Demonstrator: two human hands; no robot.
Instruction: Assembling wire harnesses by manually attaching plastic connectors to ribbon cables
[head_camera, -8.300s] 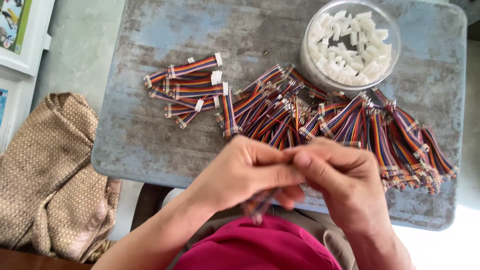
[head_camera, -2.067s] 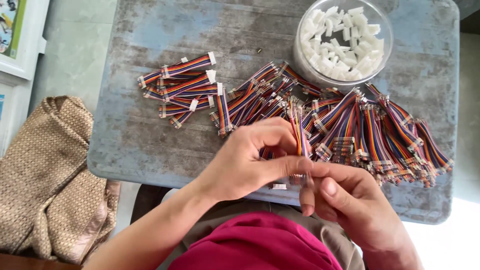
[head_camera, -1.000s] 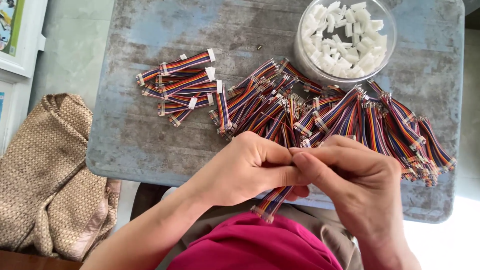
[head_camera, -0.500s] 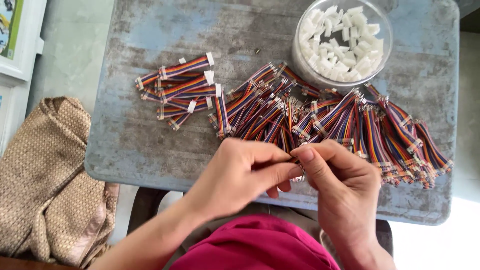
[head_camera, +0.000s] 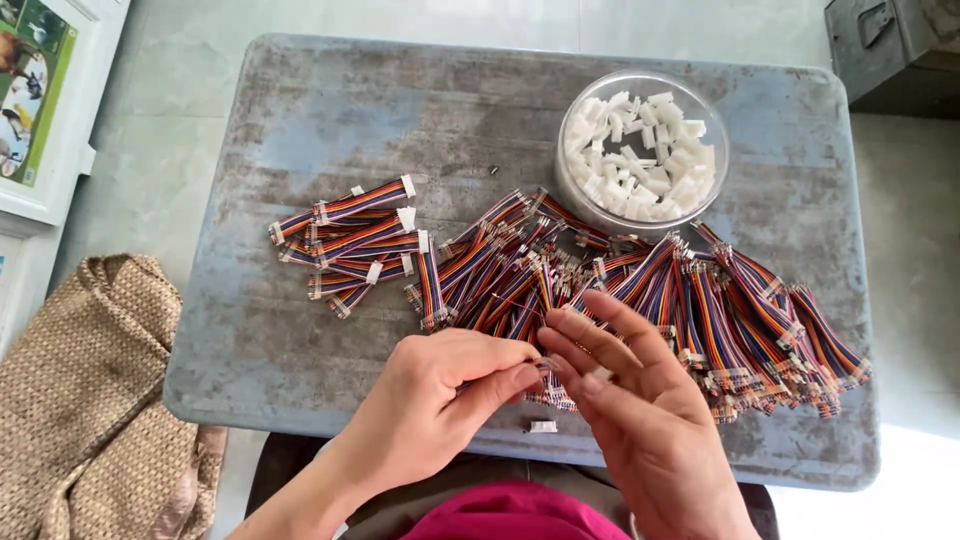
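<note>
Two hands meet near the front edge of the grey bench (head_camera: 300, 130): the left hand (head_camera: 440, 395) pinches one rainbow ribbon cable (head_camera: 552, 385) between thumb and forefinger, while the right hand (head_camera: 640, 410) has its fingers (head_camera: 600, 335) spread and loose beside it. Dozens more cables sprawl in a big pile (head_camera: 700, 310), with about eight finished ones (head_camera: 355, 245) set apart at left. One clear tub (head_camera: 640, 150) holds white connectors. One loose connector (head_camera: 542, 427) lies below the fingers. Bare bench lies at the far left.
</note>
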